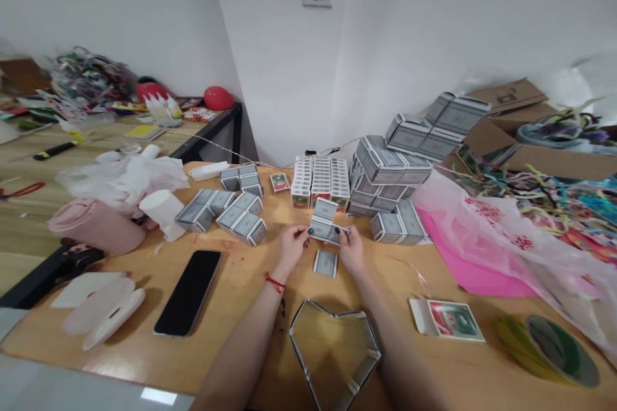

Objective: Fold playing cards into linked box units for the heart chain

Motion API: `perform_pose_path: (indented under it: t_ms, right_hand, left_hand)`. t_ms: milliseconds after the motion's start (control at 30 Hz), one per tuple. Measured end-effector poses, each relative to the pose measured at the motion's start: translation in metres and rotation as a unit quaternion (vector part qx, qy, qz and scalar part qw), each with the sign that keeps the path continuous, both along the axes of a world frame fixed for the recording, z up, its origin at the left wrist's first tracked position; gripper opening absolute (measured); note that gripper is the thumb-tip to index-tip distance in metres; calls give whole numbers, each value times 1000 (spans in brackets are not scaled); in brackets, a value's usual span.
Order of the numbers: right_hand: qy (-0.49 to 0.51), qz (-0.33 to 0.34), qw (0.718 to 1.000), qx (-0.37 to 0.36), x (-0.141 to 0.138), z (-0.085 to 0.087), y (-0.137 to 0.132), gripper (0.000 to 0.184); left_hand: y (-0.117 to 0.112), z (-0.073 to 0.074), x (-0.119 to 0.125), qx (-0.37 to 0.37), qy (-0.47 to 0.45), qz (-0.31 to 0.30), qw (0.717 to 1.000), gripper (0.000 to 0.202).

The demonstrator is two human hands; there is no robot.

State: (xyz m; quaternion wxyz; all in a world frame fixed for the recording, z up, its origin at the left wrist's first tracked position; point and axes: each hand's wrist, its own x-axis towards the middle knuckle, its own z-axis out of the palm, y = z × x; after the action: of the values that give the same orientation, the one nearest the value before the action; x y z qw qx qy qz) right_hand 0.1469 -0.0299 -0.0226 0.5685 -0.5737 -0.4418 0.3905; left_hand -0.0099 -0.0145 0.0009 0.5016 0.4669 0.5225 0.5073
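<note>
My left hand [293, 247] and my right hand [353, 249] pinch opposite ends of grey patterned playing cards [324, 221], one standing up from a crosswise one. Just below them, a single grey card [326, 263] lies on the table. Between my forearms stands a heart-shaped frame [371, 343], apparently made of the same cards. Beyond my hands are rows of small card boxes [321, 173]. Grey card-covered blocks [241, 217] sit to the left, and more of these blocks [393, 164] are piled high on the right.
On the left lie a black phone [187, 292], a pale open case [113, 314], a pink roll [96, 225] and a white paper roll [164, 212]. To the right are an opened card box [448, 320], yellow-green tape [549, 347] and pink sheeting [472, 263].
</note>
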Motion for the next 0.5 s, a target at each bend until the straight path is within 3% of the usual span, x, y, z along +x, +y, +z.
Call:
perform_pose_path:
  t_ms: [167, 500]
  right_hand:
    - [-46, -15, 999, 15, 1, -2, 1, 20]
    - [-18, 21, 1000, 13, -3, -12, 4, 18]
  left_hand:
    - [-1, 0, 0, 4, 2, -1, 1000, 11]
    - [-2, -3, 0, 13, 20, -35, 999, 10]
